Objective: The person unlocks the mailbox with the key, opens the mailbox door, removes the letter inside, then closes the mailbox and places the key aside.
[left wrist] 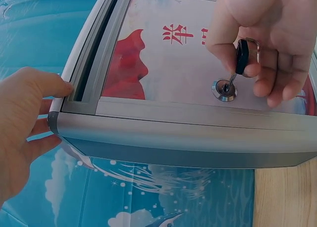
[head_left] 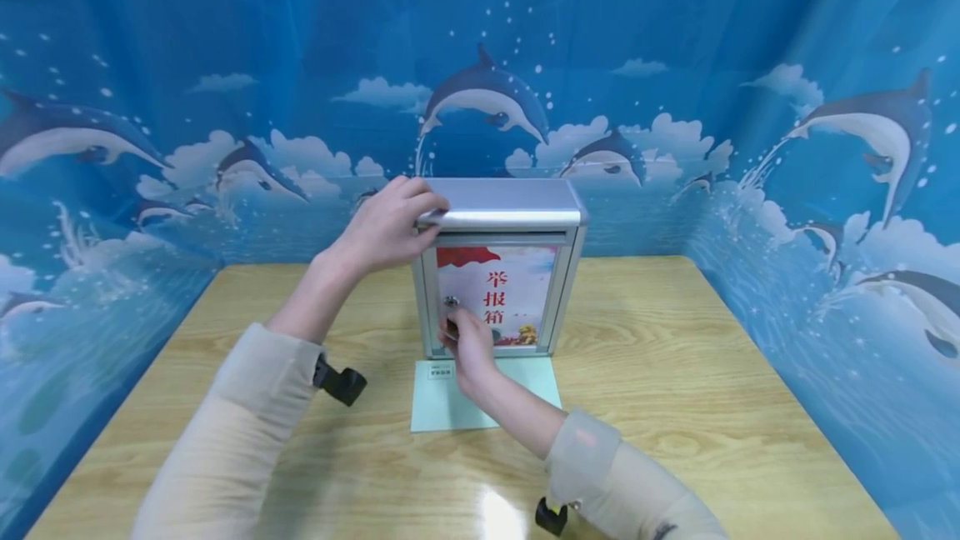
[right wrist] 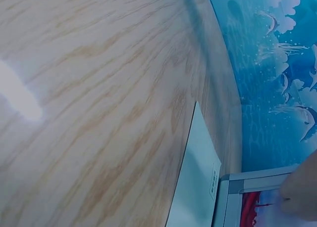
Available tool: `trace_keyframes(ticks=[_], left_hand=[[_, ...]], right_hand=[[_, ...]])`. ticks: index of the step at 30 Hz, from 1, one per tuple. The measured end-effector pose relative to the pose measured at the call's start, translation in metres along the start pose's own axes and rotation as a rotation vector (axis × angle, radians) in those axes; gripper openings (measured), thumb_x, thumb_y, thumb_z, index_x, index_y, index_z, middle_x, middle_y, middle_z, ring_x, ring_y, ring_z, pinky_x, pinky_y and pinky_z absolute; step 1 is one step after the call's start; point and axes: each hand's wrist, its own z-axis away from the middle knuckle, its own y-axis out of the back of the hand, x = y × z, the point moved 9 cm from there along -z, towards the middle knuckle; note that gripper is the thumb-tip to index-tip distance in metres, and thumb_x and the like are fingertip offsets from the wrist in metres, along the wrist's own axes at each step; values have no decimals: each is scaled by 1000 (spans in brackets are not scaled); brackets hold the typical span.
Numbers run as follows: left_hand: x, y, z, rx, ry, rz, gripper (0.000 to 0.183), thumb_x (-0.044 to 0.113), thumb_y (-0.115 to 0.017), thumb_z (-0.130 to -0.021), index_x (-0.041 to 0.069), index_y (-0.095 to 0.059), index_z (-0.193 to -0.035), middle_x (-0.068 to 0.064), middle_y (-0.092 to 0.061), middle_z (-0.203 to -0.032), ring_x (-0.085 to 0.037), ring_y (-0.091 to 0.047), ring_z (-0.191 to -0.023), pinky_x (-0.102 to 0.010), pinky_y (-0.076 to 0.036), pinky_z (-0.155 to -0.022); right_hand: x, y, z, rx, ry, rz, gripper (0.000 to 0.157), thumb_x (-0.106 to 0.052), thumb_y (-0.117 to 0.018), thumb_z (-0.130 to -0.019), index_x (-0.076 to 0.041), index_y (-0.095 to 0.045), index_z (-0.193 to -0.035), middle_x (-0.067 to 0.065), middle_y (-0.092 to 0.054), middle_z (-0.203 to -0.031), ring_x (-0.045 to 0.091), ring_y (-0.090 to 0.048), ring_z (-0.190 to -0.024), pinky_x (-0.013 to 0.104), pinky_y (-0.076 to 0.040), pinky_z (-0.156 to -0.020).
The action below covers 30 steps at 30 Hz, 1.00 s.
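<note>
A silver metal box (head_left: 564,290) with a slot and a printed front panel stands upright on the table. My left hand (head_left: 393,223) grips its top left corner, thumb at the front by the slot and fingers around the edge. My right hand (head_left: 472,348) pinches a black-headed key (left wrist: 241,58) between thumb and finger. The key's tip is at the round lock (left wrist: 224,90) on the panel; how deep it sits I cannot tell. In the right wrist view only part of the right hand (right wrist: 301,190) shows, at the right edge.
A pale green envelope-like sheet (head_left: 442,407) with a small printed label lies flat in front of the box. The wooden table (head_left: 660,390) reaches out on both sides. Blue curtains (head_left: 315,23) with dolphins surround it at the back and sides.
</note>
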Motion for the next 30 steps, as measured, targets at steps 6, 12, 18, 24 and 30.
trace_keyframes(ticks=[6, 12, 18, 24, 30], left_hand=[[0, -1, 1, -3, 2, -1, 22, 10, -65, -85, 5, -66, -106, -9, -60, -103, -23, -50, -92, -36, -44, -77], [1, 0, 0, 9, -15, -8, 22, 9, -65, -85, 4, -66, -106, -10, -60, -103, -24, -50, -92, -37, -44, -77], [1, -1, 0, -1, -18, -9, 21, 10, -65, -85, 4, -66, -106, -10, -60, -102, -24, -50, -92, -37, -43, -77], [1, -1, 0, -8, -7, -15, 21, 10, -65, -85, 5, -66, -106, -9, -60, -102, -24, -49, -92, -37, -43, -77], [1, 0, 0, -5, -7, -16, 21, 10, -65, -85, 5, -66, -105, -9, -60, -102, -24, -49, -91, -36, -44, -76]], right_hand=[[3, 6, -1, -53, -22, 155, 12, -6, -47, -88, 3, -56, -89, 3, -56, -75, 13, -55, -71, 37, -49, -84], [-5, 9, -7, -202, 25, 515, 23, -11, -50, -92, 10, -59, -88, 9, -60, -84, 19, -58, -76, 35, -51, -79], [-11, 16, -10, -280, -1, 682, 28, -15, -49, -94, 10, -61, -97, 16, -61, -99, 25, -59, -90, 34, -52, -77], [-20, 20, -9, -314, -5, 738, 27, -15, -49, -94, 9, -61, -97, 12, -61, -91, 17, -59, -82, 33, -52, -75], [-23, 21, -4, -395, -17, 750, 30, -17, -49, -96, 11, -59, -100, 19, -62, -88, 18, -61, -73, 36, -53, -72]])
